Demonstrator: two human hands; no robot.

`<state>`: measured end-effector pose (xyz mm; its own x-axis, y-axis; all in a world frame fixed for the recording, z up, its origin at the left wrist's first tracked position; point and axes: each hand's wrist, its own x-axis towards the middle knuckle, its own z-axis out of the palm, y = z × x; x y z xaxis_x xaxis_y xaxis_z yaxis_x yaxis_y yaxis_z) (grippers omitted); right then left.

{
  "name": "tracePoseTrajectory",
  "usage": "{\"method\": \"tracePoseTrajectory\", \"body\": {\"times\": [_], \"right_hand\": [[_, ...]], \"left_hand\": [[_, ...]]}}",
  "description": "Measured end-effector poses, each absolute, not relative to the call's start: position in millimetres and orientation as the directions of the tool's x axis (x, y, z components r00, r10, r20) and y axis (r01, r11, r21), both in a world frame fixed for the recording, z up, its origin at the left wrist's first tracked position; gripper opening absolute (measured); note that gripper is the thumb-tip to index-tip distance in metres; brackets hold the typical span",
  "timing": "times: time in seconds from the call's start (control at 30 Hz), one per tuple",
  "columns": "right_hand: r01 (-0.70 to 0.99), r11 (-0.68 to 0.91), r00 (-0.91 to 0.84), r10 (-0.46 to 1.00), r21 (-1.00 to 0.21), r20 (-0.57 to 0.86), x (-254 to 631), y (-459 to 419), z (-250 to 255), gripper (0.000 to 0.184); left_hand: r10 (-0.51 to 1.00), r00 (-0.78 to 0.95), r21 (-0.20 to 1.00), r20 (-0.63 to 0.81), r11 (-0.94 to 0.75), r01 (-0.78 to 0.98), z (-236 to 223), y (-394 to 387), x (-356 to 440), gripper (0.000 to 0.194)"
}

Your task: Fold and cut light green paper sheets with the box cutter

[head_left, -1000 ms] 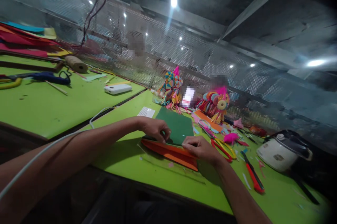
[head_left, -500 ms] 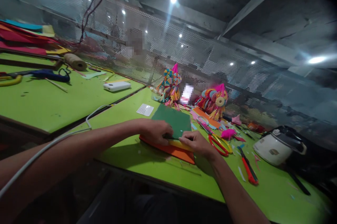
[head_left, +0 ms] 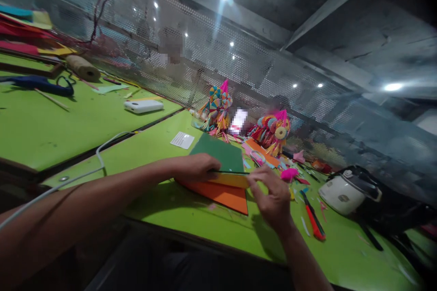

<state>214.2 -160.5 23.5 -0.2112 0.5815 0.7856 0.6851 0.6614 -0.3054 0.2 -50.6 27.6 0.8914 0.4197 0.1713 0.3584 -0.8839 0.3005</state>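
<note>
Green sheet's near edge (head_left: 221,154) is pinched by both hands (head_left: 239,191), forearms angled inward.

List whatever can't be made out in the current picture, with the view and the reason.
All in the head view:
- Left hand's fingertips: mostly hidden by the hand itself.
- Yellow scissor handle: partly hidden behind the right hand.
- Print on the white card: too small.
- Bright screen: blurred into blocks.
- Blue-handled tool: far end cut off by the left edge.
</note>
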Motion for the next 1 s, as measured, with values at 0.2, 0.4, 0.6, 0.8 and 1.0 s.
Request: {"method": "tracePoseTrajectory", "body": {"times": [0.2, 0.4, 0.6, 0.8, 1.0], "right_hand": [[0.697, 0.643, -0.349, 0.69, -0.316, 0.634, 207.5, -174.1, -8.5, 0.014], [0.904, 0.336, -0.041, 0.686, -0.265, 0.726, 237.8, -153.1, -4.6, 0.026], [0.866, 0.384, -0.227, 0.873, -0.32, 0.433, 258.1, -111.9, 8.2, 0.042], [0.733, 0.437, -0.254, 0.887, -0.522, 0.385, 257.4, -93.6, 15.8, 0.036], [0.569, 0.336, -0.22, 0.942, -0.75, 0.255, 261.0, -89.9, 3.1, 0.041]], "left_hand": [[0.488, 0.862, 0.41, 0.141, -0.821, 0.398, 25.1, -46.3, -1.1, 0.017], [0.493, 0.864, 0.501, 0.108, -0.777, 0.381, 20.6, -41.6, -3.8, 0.019], [0.491, 0.858, 0.518, 0.154, -0.779, 0.353, 19.6, -40.6, -6.0, 0.02], [0.525, 0.841, 0.556, 0.129, -0.74, 0.377, 23.6, -42.8, -8.7, 0.027], [0.479, 0.874, 0.609, 0.077, -0.717, 0.34, 21.5, -36.7, -8.0, 0.041]]}}
